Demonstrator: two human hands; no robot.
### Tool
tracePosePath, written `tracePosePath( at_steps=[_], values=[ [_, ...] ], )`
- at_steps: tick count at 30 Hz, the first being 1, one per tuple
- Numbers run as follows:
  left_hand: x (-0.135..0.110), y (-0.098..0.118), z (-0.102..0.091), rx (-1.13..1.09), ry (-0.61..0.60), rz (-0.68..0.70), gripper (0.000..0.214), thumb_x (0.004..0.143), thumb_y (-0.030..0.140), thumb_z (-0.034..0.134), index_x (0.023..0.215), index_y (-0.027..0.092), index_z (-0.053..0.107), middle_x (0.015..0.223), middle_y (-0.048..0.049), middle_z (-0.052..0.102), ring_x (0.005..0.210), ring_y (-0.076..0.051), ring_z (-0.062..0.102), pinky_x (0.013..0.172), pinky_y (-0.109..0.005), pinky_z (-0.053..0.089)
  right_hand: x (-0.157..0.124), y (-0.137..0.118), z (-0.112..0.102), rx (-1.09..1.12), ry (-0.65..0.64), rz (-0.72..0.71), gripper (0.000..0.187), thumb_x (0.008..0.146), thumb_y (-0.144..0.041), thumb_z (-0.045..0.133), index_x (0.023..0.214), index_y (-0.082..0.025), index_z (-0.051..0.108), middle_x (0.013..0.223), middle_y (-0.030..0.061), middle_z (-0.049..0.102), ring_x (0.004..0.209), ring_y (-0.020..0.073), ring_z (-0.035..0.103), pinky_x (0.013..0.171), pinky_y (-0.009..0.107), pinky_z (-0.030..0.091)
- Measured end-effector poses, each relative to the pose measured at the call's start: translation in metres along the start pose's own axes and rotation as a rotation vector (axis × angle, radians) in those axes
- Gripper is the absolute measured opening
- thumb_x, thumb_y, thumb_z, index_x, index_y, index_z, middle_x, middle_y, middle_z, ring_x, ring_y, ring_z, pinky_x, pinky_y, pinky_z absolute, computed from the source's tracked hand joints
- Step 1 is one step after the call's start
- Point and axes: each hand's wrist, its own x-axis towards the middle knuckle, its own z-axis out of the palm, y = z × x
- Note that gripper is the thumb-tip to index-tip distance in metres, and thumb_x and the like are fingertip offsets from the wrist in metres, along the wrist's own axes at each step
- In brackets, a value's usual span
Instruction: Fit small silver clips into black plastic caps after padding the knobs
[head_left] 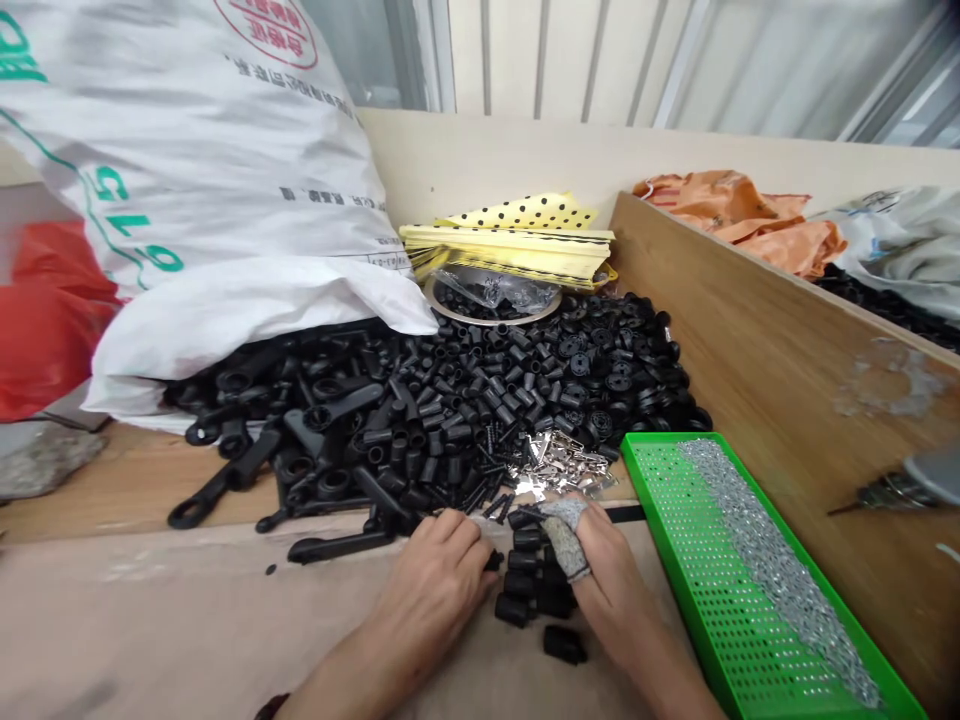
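My left hand (444, 570) rests on the worktable with its fingers curled closed. A small black plastic part (493, 561) pokes out at its fingertips. My right hand (600, 560) has grey cloth wrapped around its fingers and is closed at the tips on a black plastic piece (525, 516); the grip is partly hidden. Between the hands, several short black cylinders (519, 583) stand or lie close together in rows. Another black cylinder (564, 644) lies apart, nearer me. Just beyond my fingers are black screws (491, 470) and a small heap of shiny metal clips (559, 462).
Behind lies a large pile of black handles (330, 410), sleeves and round caps (619, 375). A green perforated tray (675, 560) of small metal pins is at right, beside a wooden partition (750, 330) and a driver bit (885, 493). A white sack (225, 180) stands left.
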Motion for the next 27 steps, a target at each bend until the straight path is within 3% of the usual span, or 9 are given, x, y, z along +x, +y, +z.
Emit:
tracePosePath(
  at_steps=[5, 8, 11, 19, 25, 27],
  values=[
    [-0.015, -0.008, -0.006, -0.069, 0.142, -0.032, 0.016, 0.089, 0.02, 0.05, 0.103, 0.016, 0.057, 0.09, -0.0065, 0.061, 0.08, -0.022, 0.052, 0.069, -0.034, 0.046, -0.003, 0.004, 0.001, 0.039, 0.0, 0.066, 0.032, 0.083, -0.004, 0.035, 0.1, -0.023, 0.054, 0.096, 0.0034, 0.059, 0.09, 0.02, 0.053, 0.079, 0.031, 0.044],
    [-0.03, -0.018, -0.006, 0.008, 0.188, -0.1, 0.014, 0.09, 0.019, 0.046, 0.096, 0.015, 0.058, 0.082, -0.0059, 0.061, 0.074, -0.022, 0.055, 0.065, -0.033, 0.047, -0.002, 0.005, 0.002, 0.056, -0.006, 0.055, 0.03, 0.084, -0.005, 0.034, 0.099, -0.023, 0.053, 0.096, 0.0039, 0.059, 0.092, 0.0205, 0.053, 0.08, 0.033, 0.043],
    [-0.036, -0.021, 0.0, 0.12, 0.127, -0.146, 0.013, 0.087, 0.016, 0.048, 0.09, 0.015, 0.061, 0.076, -0.0054, 0.061, 0.071, -0.024, 0.056, 0.061, -0.035, 0.048, -0.001, 0.003, 0.005, 0.067, -0.054, 0.018, 0.033, 0.086, -0.006, 0.033, 0.107, -0.022, 0.052, 0.103, 0.0062, 0.059, 0.102, 0.0223, 0.051, 0.089, 0.037, 0.041],
    [-0.019, -0.017, 0.01, 0.148, 0.045, -0.155, 0.022, 0.084, 0.003, 0.047, 0.092, 0.014, 0.064, 0.079, -0.0056, 0.062, 0.074, -0.023, 0.055, 0.067, -0.036, 0.049, -0.005, 0.003, 0.009, 0.073, -0.064, 0.026, 0.035, 0.084, -0.004, 0.034, 0.108, -0.022, 0.052, 0.107, 0.0072, 0.058, 0.106, 0.0238, 0.049, 0.093, 0.043, 0.039],
    [-0.006, -0.026, 0.002, 0.174, 0.242, -0.112, 0.021, 0.093, 0.017, 0.041, 0.093, 0.015, 0.062, 0.076, -0.0046, 0.058, 0.07, -0.02, 0.051, 0.065, -0.032, 0.045, -0.002, 0.002, 0.009, 0.093, -0.067, 0.033, 0.034, 0.088, -0.008, 0.033, 0.113, -0.023, 0.051, 0.106, 0.0065, 0.058, 0.102, 0.023, 0.051, 0.09, 0.04, 0.042],
    [0.003, -0.026, -0.005, 0.216, 0.248, -0.086, 0.02, 0.092, 0.015, 0.042, 0.099, 0.014, 0.061, 0.083, -0.0058, 0.059, 0.074, -0.02, 0.051, 0.066, -0.032, 0.044, -0.001, 0.003, 0.01, 0.091, -0.063, 0.036, 0.031, 0.09, -0.011, 0.034, 0.112, -0.022, 0.052, 0.106, 0.0072, 0.058, 0.1, 0.0229, 0.052, 0.087, 0.039, 0.043]
  ],
)
